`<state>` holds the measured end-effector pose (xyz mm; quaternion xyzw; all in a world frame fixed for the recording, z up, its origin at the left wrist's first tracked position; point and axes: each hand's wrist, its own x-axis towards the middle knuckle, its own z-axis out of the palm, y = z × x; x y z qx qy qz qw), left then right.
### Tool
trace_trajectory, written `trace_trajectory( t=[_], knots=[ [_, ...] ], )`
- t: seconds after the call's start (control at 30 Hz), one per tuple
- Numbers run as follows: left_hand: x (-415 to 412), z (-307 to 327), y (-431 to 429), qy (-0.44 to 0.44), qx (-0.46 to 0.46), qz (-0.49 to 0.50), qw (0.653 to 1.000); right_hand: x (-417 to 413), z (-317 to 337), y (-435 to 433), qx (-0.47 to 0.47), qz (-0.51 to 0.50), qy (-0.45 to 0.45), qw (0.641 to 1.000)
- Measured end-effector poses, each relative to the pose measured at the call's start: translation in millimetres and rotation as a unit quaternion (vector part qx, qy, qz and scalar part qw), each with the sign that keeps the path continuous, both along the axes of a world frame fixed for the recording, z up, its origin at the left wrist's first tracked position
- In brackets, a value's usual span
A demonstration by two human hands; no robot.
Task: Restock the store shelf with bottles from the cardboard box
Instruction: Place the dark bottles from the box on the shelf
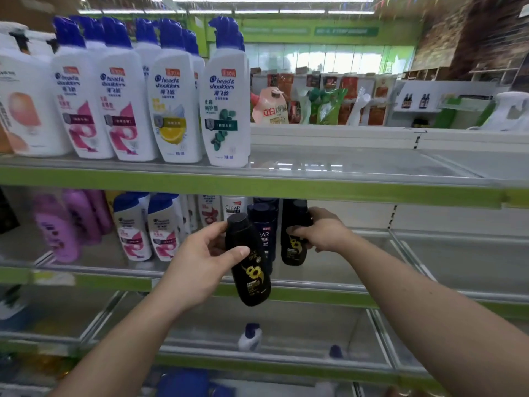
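Observation:
My left hand (204,260) grips a black bottle with a sunflower label (249,269), held tilted in front of the middle shelf's green edge (315,293). My right hand (322,232) holds a second black sunflower bottle (294,245) that stands on the middle shelf, to the right of dark blue Clear bottles (262,227). The cardboard box is out of view.
White Head & Shoulders bottles (226,101) line the top shelf's left half. Purple bottles (57,224) and small white ones (133,224) fill the middle shelf's left. Clear dividers (400,247) split the shelves. A white bottle (250,336) lies on the lower shelf.

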<state>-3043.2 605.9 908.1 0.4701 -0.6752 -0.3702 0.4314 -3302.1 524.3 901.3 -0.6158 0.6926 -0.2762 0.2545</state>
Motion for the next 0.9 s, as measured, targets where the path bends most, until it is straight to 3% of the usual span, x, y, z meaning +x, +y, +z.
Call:
trace_trajectory(
  t=[0.9],
  knots=[
    [-20.6,-6.4,-20.9,-0.004,0.010,-0.038,0.999,2.9,-15.9,1.9,-0.036,-0.058,-0.028,0.997]
  ],
)
